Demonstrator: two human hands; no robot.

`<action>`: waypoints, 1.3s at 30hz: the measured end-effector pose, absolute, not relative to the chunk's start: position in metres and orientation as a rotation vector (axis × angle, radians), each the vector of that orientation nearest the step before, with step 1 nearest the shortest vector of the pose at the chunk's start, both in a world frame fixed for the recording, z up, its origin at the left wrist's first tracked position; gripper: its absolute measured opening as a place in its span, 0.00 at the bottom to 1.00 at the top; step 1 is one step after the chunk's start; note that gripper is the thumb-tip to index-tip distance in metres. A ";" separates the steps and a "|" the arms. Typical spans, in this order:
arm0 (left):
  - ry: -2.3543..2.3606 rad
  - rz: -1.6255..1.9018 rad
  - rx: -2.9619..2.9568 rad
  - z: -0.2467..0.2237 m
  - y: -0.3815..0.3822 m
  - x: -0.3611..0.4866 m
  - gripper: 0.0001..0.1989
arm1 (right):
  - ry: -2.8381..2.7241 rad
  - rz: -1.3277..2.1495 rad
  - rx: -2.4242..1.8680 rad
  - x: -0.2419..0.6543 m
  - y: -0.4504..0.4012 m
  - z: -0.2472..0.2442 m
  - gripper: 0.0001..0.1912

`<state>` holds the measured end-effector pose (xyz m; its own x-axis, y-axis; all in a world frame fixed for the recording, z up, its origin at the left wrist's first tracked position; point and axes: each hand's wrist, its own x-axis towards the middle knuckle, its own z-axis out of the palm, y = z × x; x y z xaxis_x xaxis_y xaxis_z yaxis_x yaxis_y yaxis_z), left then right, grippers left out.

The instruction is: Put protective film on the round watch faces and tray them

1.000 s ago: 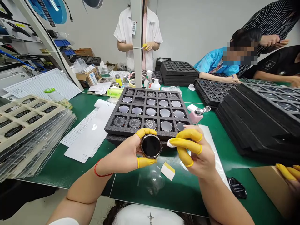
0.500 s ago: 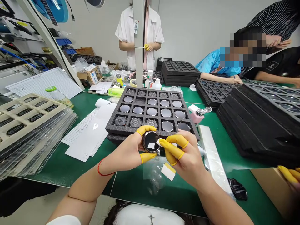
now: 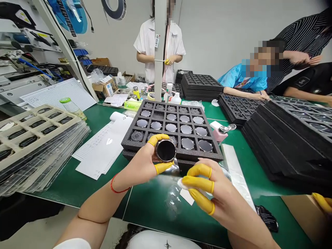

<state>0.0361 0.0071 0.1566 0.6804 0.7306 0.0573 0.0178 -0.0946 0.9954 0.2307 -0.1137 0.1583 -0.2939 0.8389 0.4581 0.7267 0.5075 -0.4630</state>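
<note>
Between thumb and fingers, my left hand grips a round watch case by its edge, its dark glass face turned up toward me. Yellow finger cots cover several fingertips of both hands. To the right and lower, my right hand pinches a small white wiping pad, apart from the watch. Just beyond both hands lies a black foam tray with round watch cases in its pockets, some face up and some back up. One pocket in its second row from the back has no watch. A white card is partly hidden by my right fingers.
Stacked clear trays stand at left, near paper sheets. A pink pump bottle, a long white strip and tall black foam stacks are on the right. Co-workers sit and stand beyond the table.
My right hand has moved down and away from the watch face with the white pad. The watch stays in my left hand, tilted slightly differently. The camera view has shifted a little.
</note>
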 end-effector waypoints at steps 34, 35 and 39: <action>0.442 1.085 1.636 0.135 -0.013 0.047 0.26 | -1.238 0.854 -1.104 0.213 -0.080 0.124 0.28; 0.424 1.072 1.657 0.134 -0.015 0.047 0.26 | -1.197 0.847 -1.109 0.214 -0.080 0.125 0.27; 0.422 0.971 1.739 0.136 -0.019 0.046 0.25 | -1.096 0.812 -1.164 0.220 -0.080 0.130 0.25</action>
